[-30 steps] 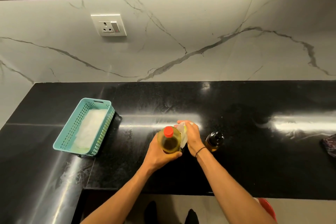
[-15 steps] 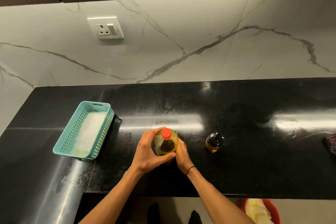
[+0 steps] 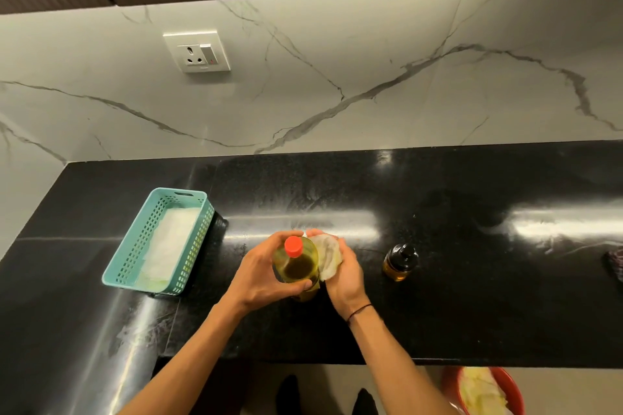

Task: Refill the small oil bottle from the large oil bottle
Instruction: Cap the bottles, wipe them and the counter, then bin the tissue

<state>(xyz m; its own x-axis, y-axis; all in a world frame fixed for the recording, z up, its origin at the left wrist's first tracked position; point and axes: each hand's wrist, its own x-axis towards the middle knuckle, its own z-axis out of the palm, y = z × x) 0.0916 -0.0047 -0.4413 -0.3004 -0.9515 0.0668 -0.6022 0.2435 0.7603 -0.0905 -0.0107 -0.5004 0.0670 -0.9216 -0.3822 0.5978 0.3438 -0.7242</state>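
We have one head-worn view, looking steeply down and forward from close above the black counter (image 3: 472, 280). The marble wall (image 3: 337, 77) fills the upper frame.

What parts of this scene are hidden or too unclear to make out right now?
Head view only:
- Large bottle: lower body hidden by the left hand; label unreadable.
- Tissue: partly hidden by the right hand holding it.
- Small bottle: too small to judge the oil level.
- Dark thing: cut off by the right edge.
- Red bowl: cut off by the bottom edge.
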